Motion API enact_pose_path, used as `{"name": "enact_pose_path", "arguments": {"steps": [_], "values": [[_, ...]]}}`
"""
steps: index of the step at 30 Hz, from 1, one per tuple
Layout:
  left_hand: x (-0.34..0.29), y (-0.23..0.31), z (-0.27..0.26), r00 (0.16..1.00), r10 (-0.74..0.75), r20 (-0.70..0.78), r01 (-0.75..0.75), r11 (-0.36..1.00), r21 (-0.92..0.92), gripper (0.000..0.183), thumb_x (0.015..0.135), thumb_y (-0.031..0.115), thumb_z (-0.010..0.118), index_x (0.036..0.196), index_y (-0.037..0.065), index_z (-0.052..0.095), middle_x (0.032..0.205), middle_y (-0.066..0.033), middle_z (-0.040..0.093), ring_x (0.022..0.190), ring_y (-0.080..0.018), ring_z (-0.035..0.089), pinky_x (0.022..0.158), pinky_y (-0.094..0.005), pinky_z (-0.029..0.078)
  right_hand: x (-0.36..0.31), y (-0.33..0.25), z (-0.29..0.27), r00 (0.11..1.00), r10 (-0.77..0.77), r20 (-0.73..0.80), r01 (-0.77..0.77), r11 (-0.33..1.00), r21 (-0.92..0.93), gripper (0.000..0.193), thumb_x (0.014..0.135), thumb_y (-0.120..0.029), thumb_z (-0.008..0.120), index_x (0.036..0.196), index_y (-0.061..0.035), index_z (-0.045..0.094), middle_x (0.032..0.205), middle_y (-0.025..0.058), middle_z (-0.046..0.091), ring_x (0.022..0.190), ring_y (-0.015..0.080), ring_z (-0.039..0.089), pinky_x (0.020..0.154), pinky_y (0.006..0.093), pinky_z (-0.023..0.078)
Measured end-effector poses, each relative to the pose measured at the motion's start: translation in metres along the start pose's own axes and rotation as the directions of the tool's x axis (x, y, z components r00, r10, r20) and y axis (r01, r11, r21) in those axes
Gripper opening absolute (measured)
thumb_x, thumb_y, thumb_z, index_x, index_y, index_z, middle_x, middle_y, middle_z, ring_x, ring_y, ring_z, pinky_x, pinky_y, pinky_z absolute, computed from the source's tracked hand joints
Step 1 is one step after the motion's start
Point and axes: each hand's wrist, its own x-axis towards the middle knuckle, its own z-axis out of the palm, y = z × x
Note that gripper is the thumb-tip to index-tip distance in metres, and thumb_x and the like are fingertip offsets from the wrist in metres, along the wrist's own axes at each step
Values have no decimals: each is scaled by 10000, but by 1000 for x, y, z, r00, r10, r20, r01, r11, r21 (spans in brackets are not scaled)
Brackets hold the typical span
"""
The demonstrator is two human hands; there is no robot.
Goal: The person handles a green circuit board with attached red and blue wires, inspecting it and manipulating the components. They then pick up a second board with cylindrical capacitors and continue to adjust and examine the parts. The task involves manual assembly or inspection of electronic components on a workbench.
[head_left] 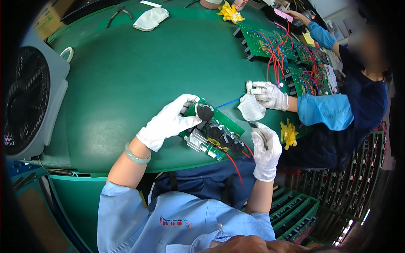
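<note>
A green circuit board (230, 122) with several large black capacitors, a finned silver heatsink (196, 139) and red and blue wires is tilted above the green table in front of me. My left hand (168, 120), in a white glove, grips the board's left end, with thumb and fingers around the capacitor there. To the right of the board, my right hand (266, 147), also gloved, is closed around a slim greyish tool (259, 134) with a dark tip. The tool's kind is unclear. Its tip points up and left, apart from the board.
A co-worker's gloved hand (270, 96) touches a white cloth-like piece (252, 108) just beyond my right hand. Wired circuit boards (263, 42) lie at the far right. A fan (29, 99) stands left; pliers (118, 16), a white glove-like cloth (151, 19) and yellow bundles (289, 134) lie around.
</note>
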Motion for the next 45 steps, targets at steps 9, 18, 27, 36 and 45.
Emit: {"name": "enact_pose_path", "arguments": {"steps": [9, 18, 27, 36, 45], "values": [[4, 1, 3, 994, -113, -1, 113, 993, -39, 653, 875, 104, 765, 1399, -29, 397, 1294, -128, 564, 1195, -192, 556, 1012, -347, 486, -93, -18, 5, 890, 388, 238, -450, 672, 588, 248, 972, -145, 687, 1111, 25, 573, 935, 136, 720, 715, 115, 644, 659, 255, 531], [4, -2, 3, 991, -103, -86, 104, 995, 4, 654, 851, 146, 813, 1355, -33, 436, 1217, -124, 600, 1123, -180, 581, 985, -343, 499, -90, -32, 13, 957, 39, 288, -119, 957, 264, 253, 818, -47, 780, 1051, 9, 698, 956, 142, 739, 800, 311, 701, 726, 368, 552], [2, -3, 9, 979, -83, -186, 98, 993, 70, 601, 835, 111, 812, 1302, -38, 464, 1219, -115, 599, 1140, -180, 575, 1015, -346, 477, -89, -22, 24, 998, 2, 71, -7, 997, 78, 308, 775, -21, 802, 1073, -39, 724, 987, 105, 752, 833, 278, 701, 708, 352, 549], [-3, 8, 15, 975, -64, -214, 96, 985, 146, 593, 844, 123, 798, 1301, -55, 465, 1210, -123, 595, 1149, -187, 572, 1025, -347, 468, -66, -24, 25, 972, -177, 157, 208, 955, -211, 445, 692, -29, 757, 1130, -104, 747, 957, 77, 666, 831, 246, 664, 677, 353, 522], [-3, 6, 15, 969, -56, -242, 104, 976, 191, 541, 836, 79, 793, 1261, -28, 475, 1141, -118, 631, 1022, -143, 617, 875, -302, 536, -68, -25, 26, 971, -167, 172, 203, 954, -221, 448, 695, -42, 749, 1139, -100, 739, 964, 79, 664, 823, 243, 661, 662, 351, 515]]}}
